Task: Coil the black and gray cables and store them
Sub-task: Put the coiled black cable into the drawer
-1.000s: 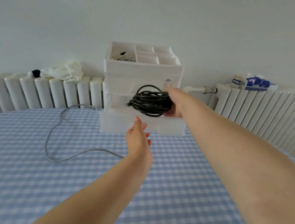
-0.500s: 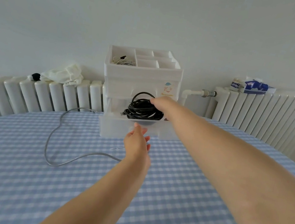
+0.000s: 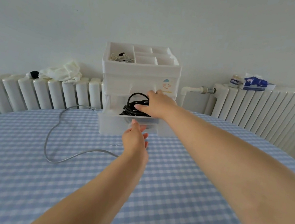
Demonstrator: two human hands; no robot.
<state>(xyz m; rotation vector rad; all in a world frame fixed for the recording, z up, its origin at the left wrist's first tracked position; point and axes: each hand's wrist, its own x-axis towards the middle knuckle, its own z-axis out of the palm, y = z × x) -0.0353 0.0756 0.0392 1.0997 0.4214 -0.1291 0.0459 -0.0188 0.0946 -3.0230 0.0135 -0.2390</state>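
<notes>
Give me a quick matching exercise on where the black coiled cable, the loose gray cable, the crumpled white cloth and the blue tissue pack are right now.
Things:
1. black coiled cable
2. loose gray cable
3. crumpled white cloth
4. blue tissue pack

Places:
A. on the right radiator
B. spread on the checkered tablecloth
C. in the open clear plastic drawer, under the right hand
D. on the left radiator

Pairs: 1-C, 2-B, 3-D, 4-A

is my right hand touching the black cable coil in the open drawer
Touching. In the head view the right hand lies over the black cable coil, thumb and fingers curled around its loops, with no gap, inside the open drawer.
</notes>
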